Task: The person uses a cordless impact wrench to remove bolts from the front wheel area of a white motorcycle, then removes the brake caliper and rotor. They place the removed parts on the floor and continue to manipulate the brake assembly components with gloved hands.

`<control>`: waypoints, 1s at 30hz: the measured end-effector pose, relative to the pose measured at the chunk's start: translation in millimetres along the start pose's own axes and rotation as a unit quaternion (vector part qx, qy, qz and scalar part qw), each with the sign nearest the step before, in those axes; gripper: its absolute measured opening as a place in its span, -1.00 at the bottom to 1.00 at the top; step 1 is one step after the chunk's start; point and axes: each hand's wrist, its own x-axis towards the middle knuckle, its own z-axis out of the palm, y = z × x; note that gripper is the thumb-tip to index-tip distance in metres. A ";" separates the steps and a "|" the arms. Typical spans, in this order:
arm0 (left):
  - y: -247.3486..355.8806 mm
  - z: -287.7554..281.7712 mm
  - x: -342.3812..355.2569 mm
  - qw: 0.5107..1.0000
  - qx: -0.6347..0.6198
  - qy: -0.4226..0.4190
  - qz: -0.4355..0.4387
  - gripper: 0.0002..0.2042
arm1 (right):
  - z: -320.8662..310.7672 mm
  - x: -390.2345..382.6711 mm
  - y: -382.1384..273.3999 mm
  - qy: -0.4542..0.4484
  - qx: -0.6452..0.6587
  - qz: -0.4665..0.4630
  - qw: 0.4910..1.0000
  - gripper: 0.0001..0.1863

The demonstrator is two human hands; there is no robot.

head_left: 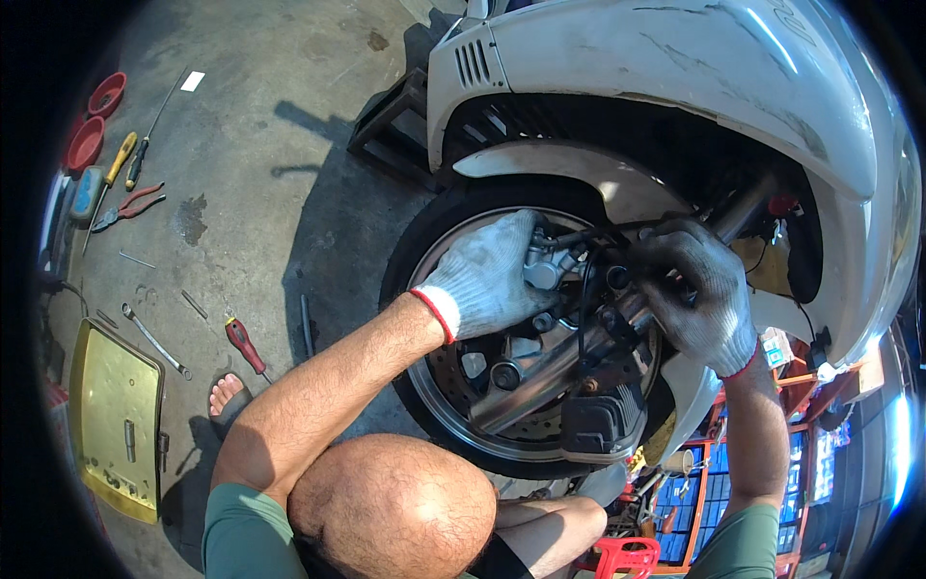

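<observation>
In a white knit glove with a red cuff, my left hand (482,278) is wrapped round the outer side of a silver brake caliper (545,271) at the wheel (453,439). My right hand (702,297), its glove darkly stained, is curled beside the upper part of the metal fork tube (521,391). Whatever its fingers hold is hidden in shadow. A black hose (584,309) runs down between the two hands. Below them, a ribbed black part (603,423) sits against the wheel.
White bodywork (675,58) arches over the wheel, near a dark metal stand (391,125). On the concrete floor lie a red screwdriver (245,345), a wrench (154,340), pliers (127,207) and a yellow tray (116,386). A red stool (622,557) and shelves of blue bins (675,502) stand lower right.
</observation>
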 end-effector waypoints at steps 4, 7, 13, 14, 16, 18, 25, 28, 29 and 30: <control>5.5 -2.9 -1.0 1.000 0.000 -0.011 -0.014 -0.40 | 1.8 4.1 0.9 -0.002 -0.092 -0.073 0.993 -0.68; 9.0 -7.2 -1.9 0.999 0.006 -0.025 -0.028 -0.40 | -0.1 6.6 -8.9 -0.032 -0.155 -0.098 0.983 -0.68; 4.2 -2.2 -1.1 1.000 -0.008 -0.021 -0.021 -0.40 | 1.9 6.2 -12.8 -0.035 -0.114 -0.128 0.985 -0.68; 4.1 -2.1 -1.2 1.000 -0.004 -0.019 -0.020 -0.39 | 1.4 5.7 -10.8 -0.045 -0.119 -0.111 0.986 -0.68; 5.6 -2.5 -1.7 1.000 0.009 -0.018 -0.020 -0.38 | 1.1 2.7 -7.1 -0.064 -0.127 -0.075 0.987 -0.67; 8.0 -4.8 -2.5 0.999 0.021 -0.017 -0.024 -0.35 | 2.7 3.1 -9.3 -0.068 -0.134 -0.052 0.987 -0.68; 9.1 -5.7 -2.2 0.999 0.013 -0.020 -0.024 -0.31 | -3.0 8.4 -14.0 -0.103 -0.143 -0.057 0.983 -0.72; 9.8 -6.4 -1.6 0.999 0.017 -0.027 -0.029 -0.32 | 1.4 8.2 -16.2 -0.102 -0.146 -0.041 0.983 -0.76; 10.9 -6.7 -0.6 0.999 0.016 -0.033 -0.033 -0.32 | 1.7 6.9 -16.0 -0.103 -0.141 -0.040 0.984 -0.76; 12.2 -8.0 -0.4 0.999 0.016 -0.037 -0.036 -0.32 | 2.0 6.0 -16.3 -0.103 -0.137 -0.041 0.984 -0.75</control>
